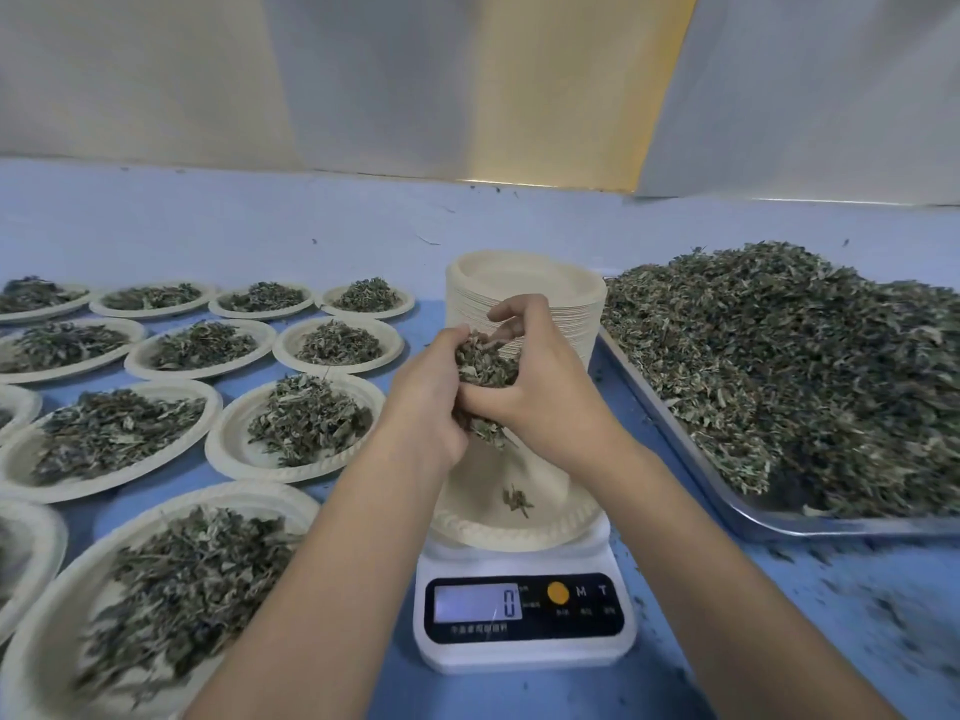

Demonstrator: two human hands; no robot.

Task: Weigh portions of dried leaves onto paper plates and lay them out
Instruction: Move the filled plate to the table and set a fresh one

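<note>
hands: my left hand (426, 402) and right hand (545, 402) are cupped together, fingers (514, 305) curled round one clump of dried leaves (483, 366)
where: right above the paper plate (483, 532) on the kitchen scale (524, 615), readout says 0
desk (753, 615): filled plates (291, 472) to the left, heaped tray (831, 526) to the right

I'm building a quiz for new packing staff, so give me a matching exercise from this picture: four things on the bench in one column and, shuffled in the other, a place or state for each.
Things
1. scale display
2. stack of empty plates
3. metal tray
4. plate on the scale

Places or states
a. heaped with loose dried leaves, at the right
b. reads 0
c. piled tall, left of the tray
d. holds only a few leaf bits

Pairs: 1-b, 2-c, 3-a, 4-d
</note>
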